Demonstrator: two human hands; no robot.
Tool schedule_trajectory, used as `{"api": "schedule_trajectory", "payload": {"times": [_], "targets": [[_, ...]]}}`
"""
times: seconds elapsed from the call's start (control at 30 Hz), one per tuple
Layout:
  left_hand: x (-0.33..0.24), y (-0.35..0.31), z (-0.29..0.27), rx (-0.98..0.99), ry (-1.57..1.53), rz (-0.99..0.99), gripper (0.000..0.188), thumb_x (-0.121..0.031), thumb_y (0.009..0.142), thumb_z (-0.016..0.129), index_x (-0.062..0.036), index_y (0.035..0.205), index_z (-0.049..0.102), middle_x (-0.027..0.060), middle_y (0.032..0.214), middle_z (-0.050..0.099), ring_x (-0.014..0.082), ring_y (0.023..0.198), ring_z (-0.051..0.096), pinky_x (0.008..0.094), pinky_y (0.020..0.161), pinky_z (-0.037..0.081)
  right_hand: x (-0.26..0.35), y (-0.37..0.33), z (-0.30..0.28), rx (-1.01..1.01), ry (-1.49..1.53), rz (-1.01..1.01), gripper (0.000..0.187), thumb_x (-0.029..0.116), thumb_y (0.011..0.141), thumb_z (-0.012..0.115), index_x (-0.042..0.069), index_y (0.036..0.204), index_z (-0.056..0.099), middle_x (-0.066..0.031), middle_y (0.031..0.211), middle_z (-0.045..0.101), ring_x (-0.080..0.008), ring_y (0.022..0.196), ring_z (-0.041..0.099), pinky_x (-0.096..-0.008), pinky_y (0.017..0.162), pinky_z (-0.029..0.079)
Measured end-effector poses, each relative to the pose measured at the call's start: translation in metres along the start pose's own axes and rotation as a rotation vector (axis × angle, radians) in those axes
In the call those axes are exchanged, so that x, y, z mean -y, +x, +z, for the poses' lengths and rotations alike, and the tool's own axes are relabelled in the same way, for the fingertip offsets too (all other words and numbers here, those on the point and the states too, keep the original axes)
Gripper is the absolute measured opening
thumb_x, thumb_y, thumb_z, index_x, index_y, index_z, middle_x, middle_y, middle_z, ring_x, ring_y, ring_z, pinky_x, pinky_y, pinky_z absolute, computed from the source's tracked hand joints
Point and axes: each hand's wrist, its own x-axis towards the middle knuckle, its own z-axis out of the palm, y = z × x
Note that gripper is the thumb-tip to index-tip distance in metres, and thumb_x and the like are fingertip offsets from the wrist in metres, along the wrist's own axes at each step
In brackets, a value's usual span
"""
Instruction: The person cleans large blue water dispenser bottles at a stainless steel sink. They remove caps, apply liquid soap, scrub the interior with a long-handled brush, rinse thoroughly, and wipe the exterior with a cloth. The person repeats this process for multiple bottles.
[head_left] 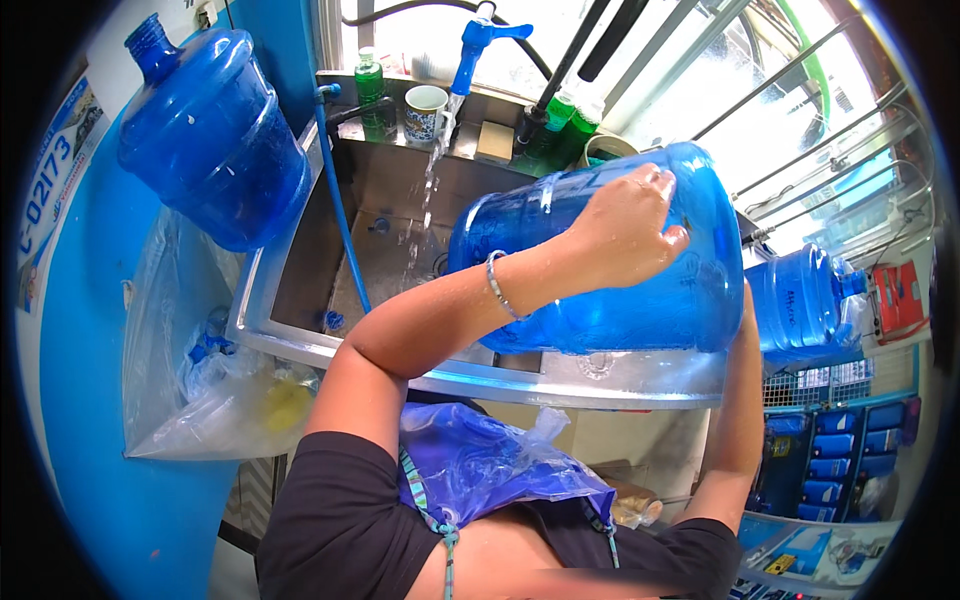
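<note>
A large blue water jug lies on its side over the right part of the steel sink, wet on its upper surface. My left hand rests on top of the jug near its right end, fingers curled in. Whatever is beneath those fingers, if anything, is hidden. My right forearm rises along the jug's right end, and the hand is out of sight behind it. Left of the jug, water runs from a blue-handled faucet into the basin.
Another blue jug stands at the left rim, above a clear plastic bag. Behind the basin are a patterned mug, green bottles and a tan block. A blue hose crosses the sink; more jugs sit at right.
</note>
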Motion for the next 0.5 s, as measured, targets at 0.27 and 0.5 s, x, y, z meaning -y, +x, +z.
{"api": "schedule_trajectory", "payload": {"times": [0.27,0.5], "targets": [[0.025,-0.01,0.036,0.228,0.148,0.211,0.072,-0.034,0.075,0.079,0.0139,0.121,0.054,0.0222,0.106,0.06,0.0349,0.102,0.056,0.04,0.094,0.045,-0.095,0.008,0.028,-0.097,0.096,0.029,0.058,0.041,0.103,0.044,0.007,0.149,0.035,-0.0136,0.141,0.049,-0.0221,0.128,0.048,-0.033,0.107,0.04],[-0.023,-0.047,0.055,0.023,0.033,0.239,0.072,-0.036,0.071,0.081,0.0074,0.122,0.056,0.0144,0.107,0.05,0.0304,0.1,0.048,0.0421,0.083,0.041,-0.091,-0.031,0.015,-0.185,0.119,-0.013,0.058,0.041,0.103,0.044,0.005,0.148,0.036,-0.0138,0.141,0.049,-0.0225,0.128,0.048,-0.0333,0.107,0.039]]}}
